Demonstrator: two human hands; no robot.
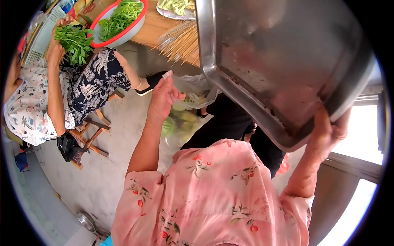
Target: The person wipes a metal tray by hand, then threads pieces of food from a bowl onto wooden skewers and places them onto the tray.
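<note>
1. Two bare hands work at once: the left hand [163, 96] pinches the edge of a clear, thin plastic bag [201, 96], fingers closed together on the film, while the right hand [328, 129] is clamped on a large, rectangular, silver-grey metal tray [262, 53].

2. Tilted up with its inner face toward the wearer, the tray stands over the right side of the scene, gripped near its lower corner; dark residue lines its lower inside edge. The bag hangs just beside it, above more green produce in clear plastic [178, 127]; whether these are one bag or two cannot be told.

3. At the wooden tabletop [158, 30], thin tan wooden skewers [178, 41] lie near the tray's far side. A seated co-worker [37, 102] holds leafy green stalks [76, 43] beside a white, red-rimmed basin [140, 19].

4. The step in hand appears to be handling tray and bag together; the next move calls for a firm right-hand hold and a light pinch on the film.
</note>
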